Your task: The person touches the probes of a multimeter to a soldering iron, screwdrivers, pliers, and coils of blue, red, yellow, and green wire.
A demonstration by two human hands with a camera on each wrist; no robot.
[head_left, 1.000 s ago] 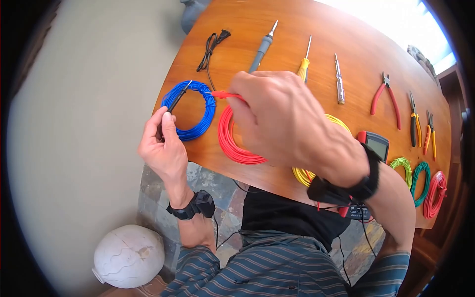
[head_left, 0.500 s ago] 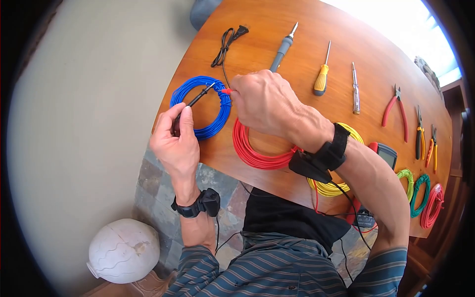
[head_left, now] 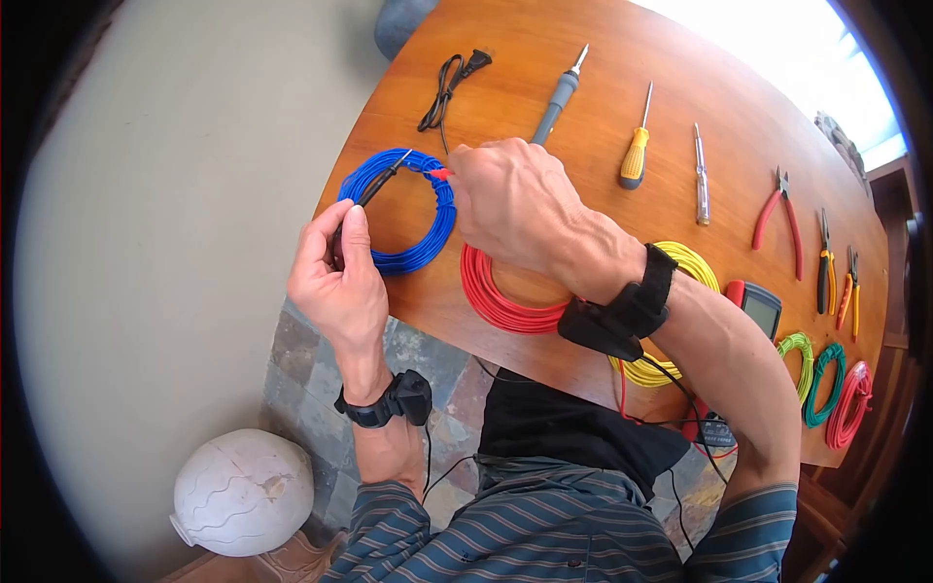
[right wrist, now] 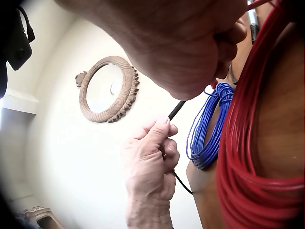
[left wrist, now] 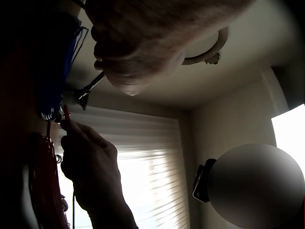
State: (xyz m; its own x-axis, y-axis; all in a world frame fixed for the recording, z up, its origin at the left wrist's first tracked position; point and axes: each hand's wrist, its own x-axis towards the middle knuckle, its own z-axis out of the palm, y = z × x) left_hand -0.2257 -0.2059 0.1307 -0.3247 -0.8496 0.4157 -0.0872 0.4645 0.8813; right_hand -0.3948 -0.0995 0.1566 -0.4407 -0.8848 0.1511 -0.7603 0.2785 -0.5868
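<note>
My left hand [head_left: 340, 282] pinches a black test probe [head_left: 379, 187] between thumb and fingers, its metal tip slanting up over the blue wire coil [head_left: 425, 248]. Coming from the right, my right hand [head_left: 515, 204] grips a red test probe [head_left: 440, 174], mostly hidden by the hand. The red probe's tip points left at the coil's upper right part, where the blue wire is wrapped round itself. In the right wrist view, the black probe [right wrist: 176, 110] shows above the left thumb, and the blue coil [right wrist: 209, 138] lies beyond it.
Right of the blue coil lie a red wire coil [head_left: 496, 306] and a yellow one [head_left: 690, 260], then a red multimeter [head_left: 763, 309]. Farther back are a black power cord [head_left: 442, 95], a soldering iron [head_left: 559, 97], a yellow screwdriver [head_left: 635, 160] and red-handled cutters [head_left: 763, 222].
The two probe tips drew closer together over the blue coil, then the black tip shifted slightly up and left. Both hands keep their probes. The head view has shifted a little.
</note>
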